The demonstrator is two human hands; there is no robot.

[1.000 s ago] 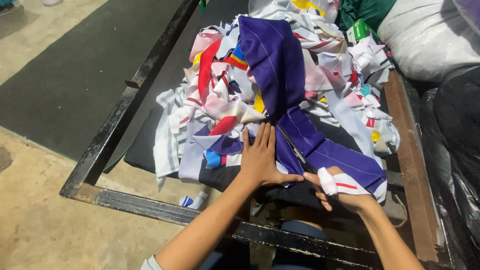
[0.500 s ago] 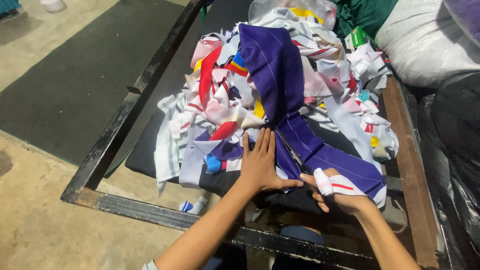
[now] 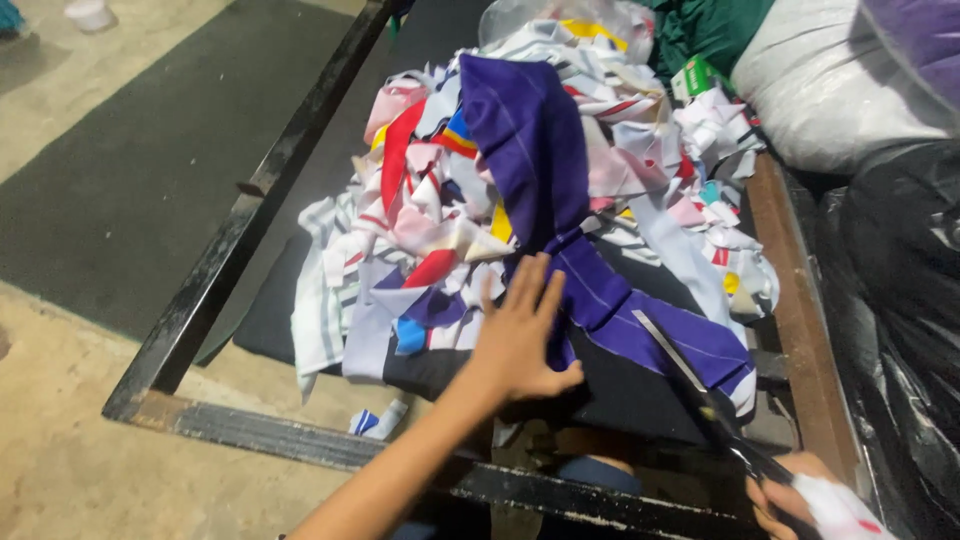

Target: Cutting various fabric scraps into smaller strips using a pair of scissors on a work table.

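The left hand (image 3: 520,335) lay flat with fingers spread, pressing on the purple cloth (image 3: 560,220) at the near edge of the scrap pile (image 3: 440,230). The right hand (image 3: 790,495), nearer than the pile and off to its right, was closed around the handles of the scissors (image 3: 700,385), whose blades pointed up along the purple cloth. The pile rested in a black metal frame (image 3: 230,260). Right of the pile sat a white sack (image 3: 830,90) and a black bag (image 3: 900,300); what they held could not be told.
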